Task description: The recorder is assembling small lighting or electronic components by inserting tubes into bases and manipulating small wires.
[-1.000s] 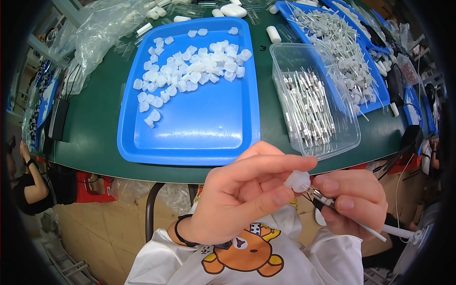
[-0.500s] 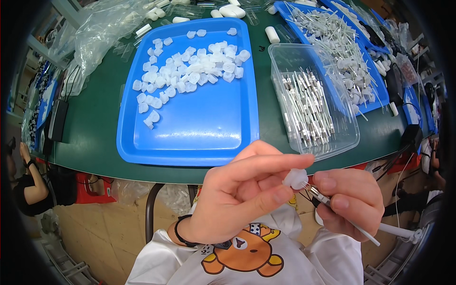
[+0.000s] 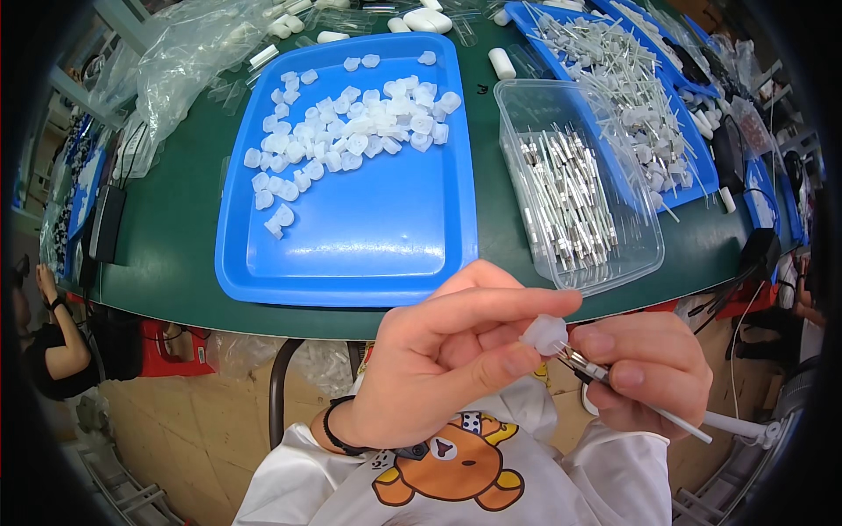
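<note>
The left hand [image 3: 438, 359] is pinching a white cap [image 3: 544, 334] and the right hand [image 3: 653, 368] is gripping a thin pin [image 3: 614, 381]; since a second ago the two are meeting, pin tip entering the cap. Both are sitting below the table's [image 3: 175, 254] near edge. Two blue trays [image 3: 351, 254], one clear bin [image 3: 605, 263].

I count two blue trays [image 3: 351, 254] [image 3: 680, 131], one clear tub [image 3: 631, 254] of many pins, one black box [image 3: 107, 223], and one cap [image 3: 545, 334] between my two hands [image 3: 438, 359] [image 3: 653, 368].
</note>
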The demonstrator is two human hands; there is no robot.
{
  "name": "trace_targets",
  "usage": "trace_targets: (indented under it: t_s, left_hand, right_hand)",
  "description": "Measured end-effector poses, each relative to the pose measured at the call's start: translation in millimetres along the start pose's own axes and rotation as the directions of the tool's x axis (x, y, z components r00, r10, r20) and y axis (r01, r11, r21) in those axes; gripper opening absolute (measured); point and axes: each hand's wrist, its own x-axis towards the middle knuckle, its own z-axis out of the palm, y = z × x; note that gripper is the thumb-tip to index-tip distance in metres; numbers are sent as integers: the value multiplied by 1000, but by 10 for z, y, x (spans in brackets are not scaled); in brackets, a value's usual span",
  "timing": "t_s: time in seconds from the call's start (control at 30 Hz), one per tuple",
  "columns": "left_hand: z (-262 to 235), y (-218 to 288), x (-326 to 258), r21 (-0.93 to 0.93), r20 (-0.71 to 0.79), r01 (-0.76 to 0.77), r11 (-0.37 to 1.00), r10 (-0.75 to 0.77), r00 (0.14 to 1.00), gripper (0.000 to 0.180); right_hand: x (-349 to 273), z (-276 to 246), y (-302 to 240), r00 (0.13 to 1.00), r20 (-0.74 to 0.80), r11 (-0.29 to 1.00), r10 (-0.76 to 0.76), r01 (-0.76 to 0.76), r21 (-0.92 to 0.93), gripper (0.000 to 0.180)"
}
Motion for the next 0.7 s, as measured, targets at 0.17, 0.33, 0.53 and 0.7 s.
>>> trace_targets:
  t_s: [0.17, 0.33, 0.53, 0.7]
  left_hand:
    - [-5, -11, -3, 25, -3, -3, 1000, 3, 1000, 35]
    - [-14, -9, -17, 125, -22, 4, 992, -2, 1000, 35]
    - [-64, -23, -16, 147, 28, -26, 989, 22, 999, 30]
    - [-39, -12, -6, 77, -7, 29, 997, -29, 1000, 35]
  right_hand:
    - [-3, 13, -16, 1000, -12, 1000, -4, 3, -22, 30]
    - [-15, 48, -4, 999, -47, 998, -25, 22, -56, 28]
    - [0, 19, 5, 1000, 10, 999, -24, 24, -27, 28]
    - [2, 12, -3, 1000, 10, 999, 25, -25, 20, 27]
